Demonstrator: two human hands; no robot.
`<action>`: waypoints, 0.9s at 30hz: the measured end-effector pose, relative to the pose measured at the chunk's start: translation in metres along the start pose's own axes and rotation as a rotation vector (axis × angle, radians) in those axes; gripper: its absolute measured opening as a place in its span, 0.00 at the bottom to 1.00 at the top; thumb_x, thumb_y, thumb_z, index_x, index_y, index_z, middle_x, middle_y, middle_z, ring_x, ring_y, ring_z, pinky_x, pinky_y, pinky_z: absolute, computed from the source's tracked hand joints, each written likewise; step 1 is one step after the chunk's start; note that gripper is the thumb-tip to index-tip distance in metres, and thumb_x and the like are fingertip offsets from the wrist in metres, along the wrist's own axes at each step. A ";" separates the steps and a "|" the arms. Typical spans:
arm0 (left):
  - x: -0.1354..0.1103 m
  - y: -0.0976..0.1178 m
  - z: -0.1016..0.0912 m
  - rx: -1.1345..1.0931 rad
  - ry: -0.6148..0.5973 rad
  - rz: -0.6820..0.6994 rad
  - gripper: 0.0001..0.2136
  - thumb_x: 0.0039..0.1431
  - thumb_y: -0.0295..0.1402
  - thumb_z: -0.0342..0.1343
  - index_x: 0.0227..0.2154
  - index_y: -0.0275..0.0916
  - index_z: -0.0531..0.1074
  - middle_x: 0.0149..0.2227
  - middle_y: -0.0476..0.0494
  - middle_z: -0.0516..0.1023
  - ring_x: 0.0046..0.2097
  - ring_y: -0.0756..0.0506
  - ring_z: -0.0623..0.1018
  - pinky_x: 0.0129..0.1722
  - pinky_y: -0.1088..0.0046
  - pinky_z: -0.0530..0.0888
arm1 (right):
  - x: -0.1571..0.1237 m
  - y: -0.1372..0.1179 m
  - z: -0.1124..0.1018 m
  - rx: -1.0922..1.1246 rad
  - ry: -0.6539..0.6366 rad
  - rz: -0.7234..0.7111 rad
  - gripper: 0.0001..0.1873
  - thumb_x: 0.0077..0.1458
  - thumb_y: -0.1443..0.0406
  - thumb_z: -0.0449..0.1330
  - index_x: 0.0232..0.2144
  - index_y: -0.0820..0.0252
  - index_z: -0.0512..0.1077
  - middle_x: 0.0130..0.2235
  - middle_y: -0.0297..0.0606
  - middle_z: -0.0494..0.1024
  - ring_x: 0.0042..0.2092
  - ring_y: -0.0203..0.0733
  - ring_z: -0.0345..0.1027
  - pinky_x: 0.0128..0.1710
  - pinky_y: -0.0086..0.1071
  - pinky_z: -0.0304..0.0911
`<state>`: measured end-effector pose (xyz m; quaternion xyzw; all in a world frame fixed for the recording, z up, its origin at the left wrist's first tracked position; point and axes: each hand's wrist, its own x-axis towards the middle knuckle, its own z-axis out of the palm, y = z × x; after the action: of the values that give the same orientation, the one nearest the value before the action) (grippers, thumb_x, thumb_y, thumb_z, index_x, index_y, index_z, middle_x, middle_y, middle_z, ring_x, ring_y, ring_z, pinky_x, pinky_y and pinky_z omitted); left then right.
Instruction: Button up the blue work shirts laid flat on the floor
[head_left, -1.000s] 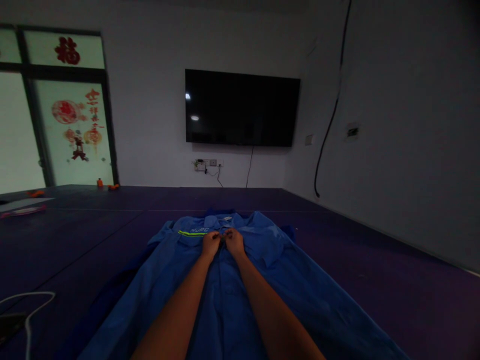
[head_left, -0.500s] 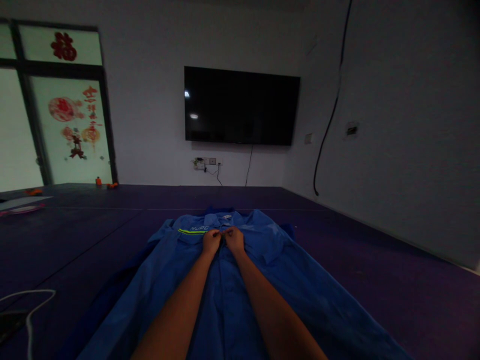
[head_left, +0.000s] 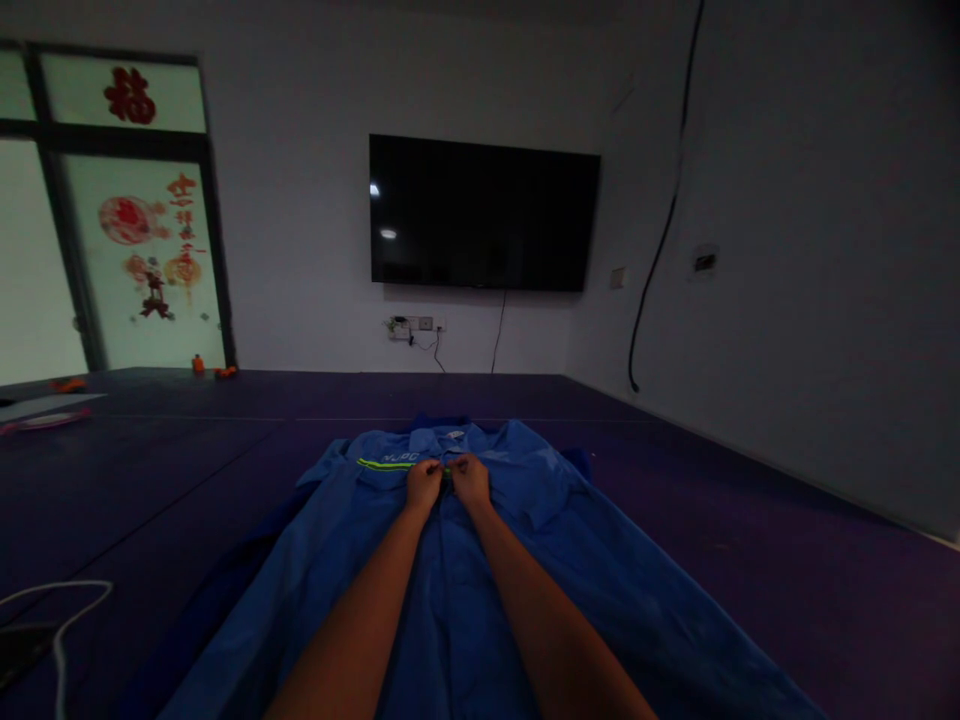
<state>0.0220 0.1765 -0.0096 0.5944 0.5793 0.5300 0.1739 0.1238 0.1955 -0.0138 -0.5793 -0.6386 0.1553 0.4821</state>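
A blue work jacket [head_left: 525,560] lies spread flat on the dark purple surface [head_left: 787,540], collar away from me. A yellow-green reflective stripe [head_left: 384,464] runs across its left chest. My left hand [head_left: 424,483] and my right hand [head_left: 470,479] sit side by side on the jacket's front opening just below the collar. Both are closed, with the fingertips pinching the fabric edges at the centre. Whether they hold a button or a zip I cannot make out in the dim light.
A white cable [head_left: 56,605] and a dark object lie at the lower left. Papers [head_left: 41,408] rest at the far left. A black screen [head_left: 484,213] hangs on the far wall, above a socket with wires [head_left: 412,328]. A glass door [head_left: 142,260] stands at the left.
Almost nothing has changed. Both hands stay pinched at the jacket's front below the collar, and the view shifts only slightly.
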 end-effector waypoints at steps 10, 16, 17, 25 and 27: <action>0.002 -0.006 0.002 -0.059 0.020 0.013 0.10 0.49 0.26 0.49 0.27 0.36 0.76 0.28 0.46 0.77 0.32 0.49 0.75 0.33 0.75 0.68 | -0.004 -0.001 -0.002 0.027 -0.031 0.019 0.17 0.55 0.63 0.48 0.26 0.66 0.73 0.22 0.38 0.75 0.20 0.34 0.67 0.20 0.23 0.58; 0.003 -0.010 0.005 -0.083 0.027 0.008 0.09 0.48 0.27 0.49 0.27 0.37 0.76 0.23 0.48 0.75 0.29 0.49 0.74 0.31 0.75 0.68 | -0.004 -0.003 -0.004 0.039 -0.040 0.019 0.17 0.53 0.60 0.51 0.23 0.65 0.73 0.20 0.38 0.74 0.20 0.35 0.68 0.21 0.23 0.59; 0.003 -0.010 0.005 -0.086 0.028 0.008 0.09 0.48 0.27 0.49 0.27 0.37 0.76 0.22 0.48 0.75 0.28 0.49 0.74 0.31 0.75 0.68 | -0.004 -0.003 -0.004 0.042 -0.040 0.022 0.16 0.53 0.60 0.51 0.24 0.65 0.73 0.20 0.38 0.74 0.20 0.35 0.68 0.21 0.23 0.59; 0.003 -0.010 0.005 -0.101 0.026 0.018 0.09 0.48 0.26 0.49 0.25 0.36 0.75 0.21 0.49 0.74 0.27 0.50 0.73 0.29 0.76 0.67 | -0.004 0.000 0.001 0.073 -0.021 0.033 0.13 0.51 0.60 0.54 0.26 0.65 0.73 0.23 0.38 0.75 0.19 0.34 0.66 0.17 0.22 0.57; 0.003 -0.009 0.004 -0.100 0.026 0.021 0.09 0.48 0.26 0.49 0.24 0.36 0.75 0.21 0.49 0.74 0.26 0.50 0.73 0.29 0.76 0.67 | -0.004 0.001 0.002 0.077 -0.021 0.033 0.13 0.51 0.60 0.53 0.27 0.65 0.73 0.22 0.37 0.75 0.19 0.34 0.66 0.17 0.22 0.57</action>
<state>0.0203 0.1833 -0.0177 0.5842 0.5481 0.5676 0.1904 0.1223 0.1933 -0.0175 -0.5692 -0.6274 0.1938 0.4948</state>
